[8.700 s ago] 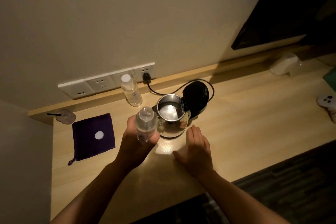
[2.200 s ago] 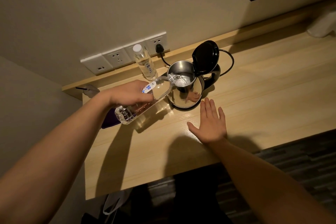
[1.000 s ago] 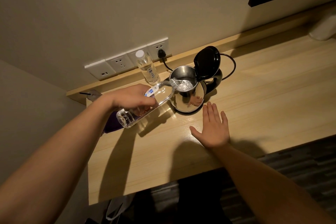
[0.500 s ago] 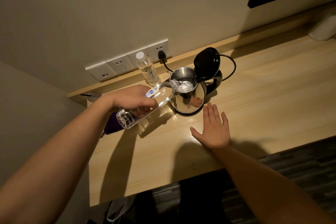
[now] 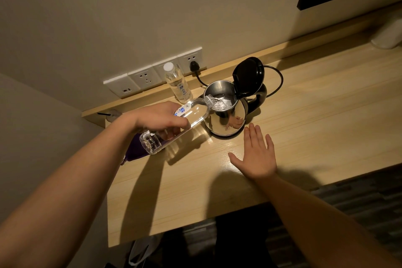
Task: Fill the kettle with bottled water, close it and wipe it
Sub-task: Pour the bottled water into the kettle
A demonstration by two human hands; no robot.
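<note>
- Steel, mirror-bright and rounded: from the head view the kettle (image 5: 226, 115) stands at the far middle of the wooden desk (image 5: 304, 128), its black lid (image 5: 248, 76) swung up on the right side, mouth open.
- I see the left hand (image 5: 161, 118) wrapped around the middle of the tilted water bottle (image 5: 174, 126), fingers closed over its clear wall, neck resting at the kettle's left rim with water running in.
- I judge that bottle thin and soft; squeezing hard would buckle it and surge the flow, so the mid-body hold near the label suits it, and it grows lighter as it drains.
- The right hand (image 5: 256, 156) lies flat and spread on the desk just near of the kettle, holding nothing, not touching it.
- I expect the kettle to get heavy and its polished wall to be slippery; the black handle (image 5: 258, 98) on the far right is where I would take it.
- A second, capped bottle (image 5: 178, 85) stands upright by the wall sockets (image 5: 152, 75), far left of the kettle.
- A purple cloth (image 5: 134, 150), mostly hidden under the left wrist, looks soft and limp, easy to pinch anywhere.
</note>
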